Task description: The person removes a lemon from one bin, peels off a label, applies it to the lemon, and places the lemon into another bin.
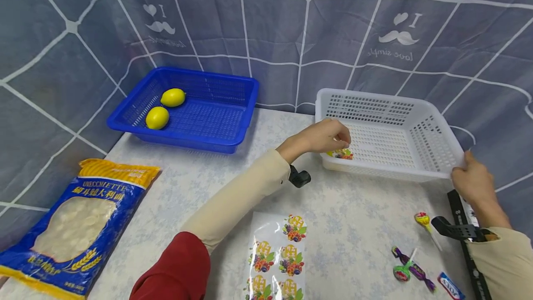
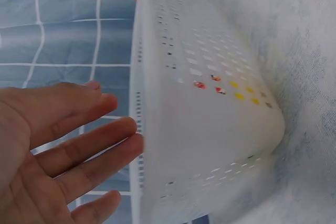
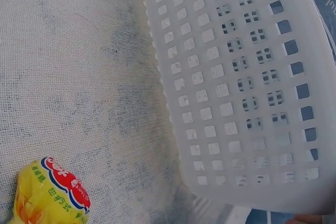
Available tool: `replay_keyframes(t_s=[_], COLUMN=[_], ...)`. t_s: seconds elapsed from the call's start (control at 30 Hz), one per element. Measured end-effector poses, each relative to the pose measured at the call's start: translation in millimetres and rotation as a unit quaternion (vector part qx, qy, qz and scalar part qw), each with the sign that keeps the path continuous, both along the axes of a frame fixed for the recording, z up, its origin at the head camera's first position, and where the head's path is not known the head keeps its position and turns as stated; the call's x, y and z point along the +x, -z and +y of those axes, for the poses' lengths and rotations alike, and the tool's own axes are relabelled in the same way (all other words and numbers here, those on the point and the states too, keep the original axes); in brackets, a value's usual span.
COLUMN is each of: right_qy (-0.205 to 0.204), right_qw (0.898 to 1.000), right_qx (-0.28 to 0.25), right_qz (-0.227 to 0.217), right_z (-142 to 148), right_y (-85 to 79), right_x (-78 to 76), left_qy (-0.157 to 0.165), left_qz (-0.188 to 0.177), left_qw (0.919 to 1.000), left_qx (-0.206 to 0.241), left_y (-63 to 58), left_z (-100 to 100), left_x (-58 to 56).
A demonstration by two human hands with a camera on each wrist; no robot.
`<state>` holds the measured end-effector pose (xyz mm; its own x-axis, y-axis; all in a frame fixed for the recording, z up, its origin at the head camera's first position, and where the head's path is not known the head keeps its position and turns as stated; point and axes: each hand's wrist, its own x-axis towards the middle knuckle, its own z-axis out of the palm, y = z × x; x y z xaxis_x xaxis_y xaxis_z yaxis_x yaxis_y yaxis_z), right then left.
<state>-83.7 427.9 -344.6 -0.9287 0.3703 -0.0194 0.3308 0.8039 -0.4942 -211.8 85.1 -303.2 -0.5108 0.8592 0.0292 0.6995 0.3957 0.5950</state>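
Observation:
My left hand (image 1: 326, 137) is over the front left corner of a white plastic basket (image 1: 420, 170), its fingertips right at the rim. In the left wrist view the loosely extended fingers of that hand hold nothing. Just below it, a fruit-printed sticker (image 1: 344, 153) lies inside the basket; its red and yellow patches show through the wall holes in the left wrist view. My right hand (image 1: 474, 180) grips the basket's rim at the front right corner. The right wrist view shows the perforated basket wall (image 3: 226, 93), with a bit of that hand at the bottom edge.
A blue basket (image 1: 237, 142) with two lemons (image 1: 157, 117) stands at the back left. A pasta bag (image 1: 79, 226) lies front left, a sticker sheet (image 1: 276, 233) front centre. At right are lollipops (image 1: 422, 219), wrapped candies (image 1: 449, 286) and a long black box (image 1: 470, 253).

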Motion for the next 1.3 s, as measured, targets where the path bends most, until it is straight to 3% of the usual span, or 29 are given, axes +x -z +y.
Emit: replay_keyframes(t_s=[0.17, 0.33, 0.43, 0.63, 0.8, 1.0, 1.13, 1.3], right_qy=[0.007, 0.011, 0.014, 0.014, 0.027, 0.046, -0.010, -0.115], right_qw=[1.000, 1.000, 1.000, 1.000, 0.999, 0.989, 0.976, 0.958], right_qx=[-0.007, -0.011, -0.011, -0.011, -0.020, -0.037, -0.067, -0.130], right_qz=[0.003, 0.004, 0.006, 0.009, 0.020, 0.138, 0.206, 0.230], right_z=[0, -1, -2, -1, -5, -45, -96, -172], right_y=[-1.1, -0.5, 0.1, -0.6, -2.3, -17.2, -31.1, -46.8], right_x=[1.4, 2.5, 3.3, 2.0, -2.0, -21.4, -40.8, -57.2], left_qy=[0.014, -0.006, -0.036, -0.136, -0.231, -0.327, -0.378, -0.416], left_qz=[0.007, 0.019, 0.024, 0.016, 0.024, 0.056, 0.031, 0.004], left_qw=[0.9997, 0.9989, 0.9976, 0.9890, 0.9722, 0.9432, 0.9237, 0.9061], left_qx=[0.020, 0.042, 0.054, 0.054, 0.032, -0.020, -0.052, -0.077], left_y=[-6.5, -13.9, -17.5, -21.6, -26.1, -26.5, -15.6, -1.7], left_z=[-20, -62, -97, -177, -247, -322, -357, -380], left_x=[6.3, 8.7, 6.1, -4.1, -14.0, -30.0, -38.2, -40.7])
